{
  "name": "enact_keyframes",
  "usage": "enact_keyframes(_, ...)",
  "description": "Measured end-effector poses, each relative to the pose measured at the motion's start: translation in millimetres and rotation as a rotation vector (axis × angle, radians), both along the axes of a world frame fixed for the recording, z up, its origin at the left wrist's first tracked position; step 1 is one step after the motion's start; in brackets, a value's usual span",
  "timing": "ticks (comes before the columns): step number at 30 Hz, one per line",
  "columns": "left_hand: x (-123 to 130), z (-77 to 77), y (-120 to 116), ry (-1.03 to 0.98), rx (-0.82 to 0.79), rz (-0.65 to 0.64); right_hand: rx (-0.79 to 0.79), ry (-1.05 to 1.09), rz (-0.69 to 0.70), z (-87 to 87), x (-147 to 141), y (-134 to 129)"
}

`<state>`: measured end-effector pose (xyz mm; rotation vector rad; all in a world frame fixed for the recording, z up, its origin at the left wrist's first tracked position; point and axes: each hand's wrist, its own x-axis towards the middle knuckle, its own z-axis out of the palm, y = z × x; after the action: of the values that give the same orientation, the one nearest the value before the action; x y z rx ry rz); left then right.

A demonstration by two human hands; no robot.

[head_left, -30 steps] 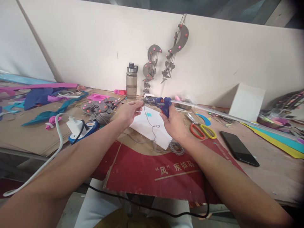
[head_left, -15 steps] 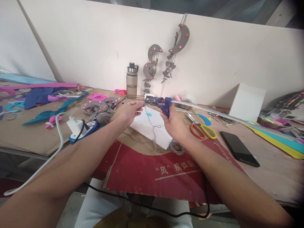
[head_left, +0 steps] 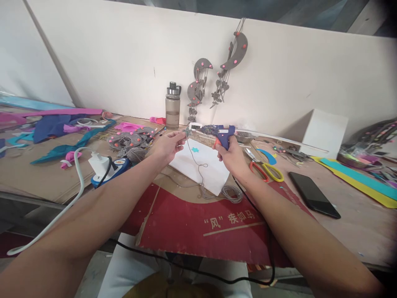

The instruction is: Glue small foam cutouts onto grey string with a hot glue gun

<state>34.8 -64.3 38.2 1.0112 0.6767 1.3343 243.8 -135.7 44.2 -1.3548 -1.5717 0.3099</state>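
My right hand [head_left: 233, 159] is wrapped round the handle of a blue hot glue gun [head_left: 228, 131], its nozzle aimed left. A long clear glue stick [head_left: 279, 140] sticks out of its back. My left hand [head_left: 169, 147] pinches a small greyish piece [head_left: 187, 132] at the fingertips, too small to make out fully. Grey yarn [head_left: 201, 176] hangs from that piece and runs down over a white sheet [head_left: 204, 169] to a loose coil [head_left: 232, 193]. On the sheet lies a teal flower cutout [head_left: 195, 150]. The gun's tip is a little right of the pinched piece.
Scissors [head_left: 266, 170] and a black phone [head_left: 314, 194] lie to the right. A bottle [head_left: 172, 108] stands at the back, near grey moon hangings [head_left: 237, 51] on the wall. Left are a power strip [head_left: 114, 167], felt scraps [head_left: 46, 127] and a grey yarn pile [head_left: 132, 140]. A black cord [head_left: 192, 271] loops below.
My right hand has drawn the glue gun to the right, away from the piece in my left fingers, and the glue stick now reaches less far right. The left hand has barely moved.
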Motion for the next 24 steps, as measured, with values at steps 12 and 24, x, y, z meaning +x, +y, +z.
enact_keyframes(12, 12.0, 2.6, -12.7, 0.087, 0.136, 0.006, -0.346, -0.512, -0.308, -16.7, 36.1, 21.7)
enact_keyframes(24, 28.3, 12.2, -45.0, 0.479, 0.378, 0.206, -0.127, 0.379, 0.374, 0.5, -40.9, -18.2)
